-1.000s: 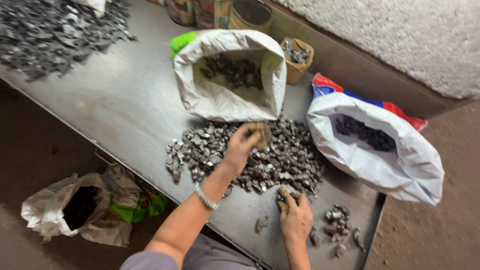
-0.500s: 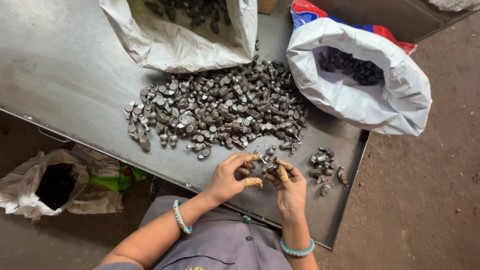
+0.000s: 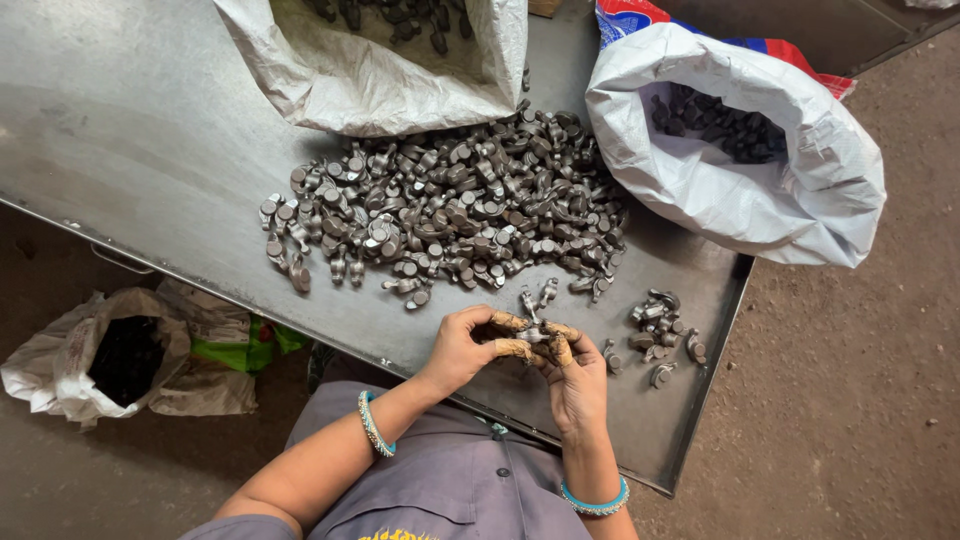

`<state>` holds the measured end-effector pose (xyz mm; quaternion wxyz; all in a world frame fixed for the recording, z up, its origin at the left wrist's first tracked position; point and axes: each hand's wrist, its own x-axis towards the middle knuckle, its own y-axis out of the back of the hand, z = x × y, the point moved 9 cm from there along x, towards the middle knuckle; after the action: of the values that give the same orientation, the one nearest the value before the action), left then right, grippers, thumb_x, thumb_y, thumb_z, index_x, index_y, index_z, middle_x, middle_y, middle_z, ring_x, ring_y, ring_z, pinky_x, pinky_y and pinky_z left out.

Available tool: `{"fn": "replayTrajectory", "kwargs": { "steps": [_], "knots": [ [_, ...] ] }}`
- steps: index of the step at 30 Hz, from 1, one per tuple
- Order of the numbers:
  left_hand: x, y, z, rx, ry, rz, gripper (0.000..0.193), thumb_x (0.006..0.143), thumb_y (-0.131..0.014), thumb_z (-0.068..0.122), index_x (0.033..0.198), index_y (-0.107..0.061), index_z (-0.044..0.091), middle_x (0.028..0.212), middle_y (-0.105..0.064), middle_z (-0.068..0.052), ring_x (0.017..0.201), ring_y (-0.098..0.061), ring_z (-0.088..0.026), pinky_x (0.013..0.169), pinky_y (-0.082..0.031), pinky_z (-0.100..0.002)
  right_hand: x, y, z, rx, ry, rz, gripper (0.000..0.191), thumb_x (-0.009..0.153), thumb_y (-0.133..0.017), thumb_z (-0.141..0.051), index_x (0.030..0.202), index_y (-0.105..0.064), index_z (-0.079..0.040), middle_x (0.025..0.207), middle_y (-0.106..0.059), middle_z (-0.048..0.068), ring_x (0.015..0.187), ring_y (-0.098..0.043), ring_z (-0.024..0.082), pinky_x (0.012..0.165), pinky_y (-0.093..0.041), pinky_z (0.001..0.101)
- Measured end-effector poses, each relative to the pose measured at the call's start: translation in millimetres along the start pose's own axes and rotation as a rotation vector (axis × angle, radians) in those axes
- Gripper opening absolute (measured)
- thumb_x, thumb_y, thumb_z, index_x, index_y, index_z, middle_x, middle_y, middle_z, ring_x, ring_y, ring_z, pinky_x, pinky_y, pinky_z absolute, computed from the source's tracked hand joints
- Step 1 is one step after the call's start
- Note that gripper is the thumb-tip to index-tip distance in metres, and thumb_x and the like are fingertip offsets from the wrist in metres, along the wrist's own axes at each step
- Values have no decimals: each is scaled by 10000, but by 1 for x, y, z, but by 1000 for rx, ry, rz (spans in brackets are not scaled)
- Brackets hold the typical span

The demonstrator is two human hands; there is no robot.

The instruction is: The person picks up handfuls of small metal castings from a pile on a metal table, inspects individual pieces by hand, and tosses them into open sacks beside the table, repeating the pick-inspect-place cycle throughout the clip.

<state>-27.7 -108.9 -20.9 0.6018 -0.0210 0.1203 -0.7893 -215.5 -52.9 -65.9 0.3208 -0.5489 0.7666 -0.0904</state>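
My left hand (image 3: 468, 345) and my right hand (image 3: 575, 375) meet at the near edge of a grey metal table (image 3: 130, 150). Together they pinch a few small dark metal parts (image 3: 531, 333) between taped fingertips. Just beyond the hands lies a large heap of the same metal parts (image 3: 450, 205). A small cluster of parts (image 3: 660, 325) sits to the right of my right hand. Both wrists wear turquoise bangles.
An open white sack (image 3: 380, 60) with parts inside lies at the back. A second white sack (image 3: 740, 150) holding dark parts stands at the right. On the dirt floor at the left sits a third sack (image 3: 110, 360) beside green cloth.
A second ago my left hand was reaching into the heap; it has come back to the table's near edge and joined my right hand on a few parts. The view tilted down.
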Motion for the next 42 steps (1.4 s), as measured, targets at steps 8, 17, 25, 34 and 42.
{"fn": "replayTrajectory", "kwargs": {
  "steps": [8, 17, 25, 34, 42],
  "knots": [
    [1, -2, 2, -1, -21, -31, 253, 818, -842, 75, 1045, -778, -18, 971, -759, -23, 875, -701, -63, 781, -581, -229, -2, -1, -6, -168, 61, 2, 209, 942, -717, -97, 1121, -695, 10, 933, -734, 74, 787, -715, 162, 636, -580, 298],
    [-7, 1, 18, 372, -48, -55, 378, 760, -859, 176, 1115, -764, 91, 947, -665, -53, 747, -720, -147, 631, -558, -283, -45, 4, -148, -1409, 728, 512, 237, 872, -849, -144, 1066, -769, -34, 1001, -735, 105, 863, -693, 205, 773, -545, 350],
    [-12, 6, 29, 687, -64, -34, 554, 656, -910, 201, 1155, -686, 112, 1013, -591, -120, 815, -653, -364, 715, -537, -481, -30, -74, -120, -1414, 616, 226, 334, 758, -874, -183, 1059, -755, -97, 1000, -735, 102, 870, -681, 229, 788, -558, 377],
    [-20, -1, 8, 774, -109, -8, 517, 693, -852, 77, 1157, -624, 95, 1057, -582, -143, 927, -641, -429, 761, -529, -525, -4, -76, -67, -1311, 607, 155, 334, 799, -840, -81, 1064, -642, -33, 960, -762, 121, 845, -746, 235, 755, -579, 352],
    [5, -9, 14, 312, -62, -52, 539, 702, -870, 109, 1207, -686, 70, 1114, -690, -81, 872, -743, -202, 766, -611, -322, -28, -37, -64, -1170, 848, 50, 338, 790, -841, -20, 1053, -628, 2, 974, -744, 104, 863, -742, 203, 804, -579, 317]
  ]
}}
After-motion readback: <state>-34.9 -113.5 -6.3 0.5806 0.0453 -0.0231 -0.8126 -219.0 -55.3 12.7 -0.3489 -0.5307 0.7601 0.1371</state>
